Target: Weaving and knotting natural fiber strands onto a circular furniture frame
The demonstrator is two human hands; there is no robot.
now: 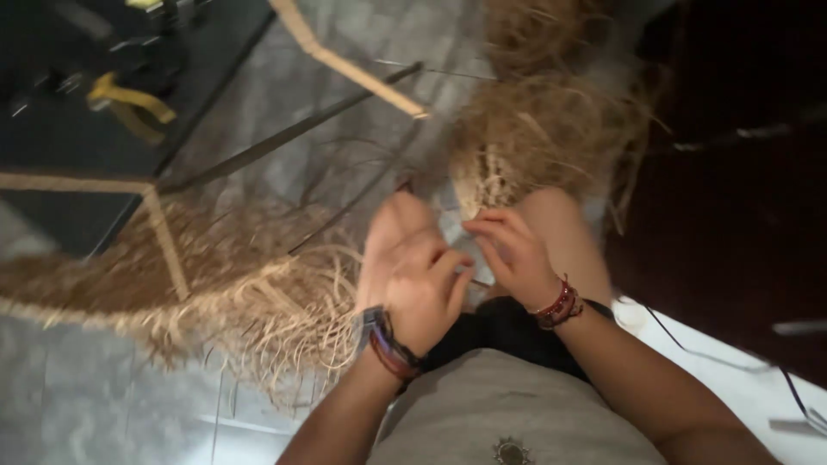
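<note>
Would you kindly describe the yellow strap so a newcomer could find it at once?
Start at the dark black table in the upper left corner of the view. On it lies a curled yellow strap, looped like a ribbon. Its bright yellow sets it apart from the pale tan straw fibres spread below.

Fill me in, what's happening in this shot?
A person seen from a head camera is working dry straw-like fibre with both bare hands. The left hand and right hand meet close together at a woven fibre strip over the knee, fingers pinching strands; the blur hides the exact grip. A large loose fibre mat lies on the grey floor to the left, another fibre bundle lies ahead. Both wrists wear bracelets.
</note>
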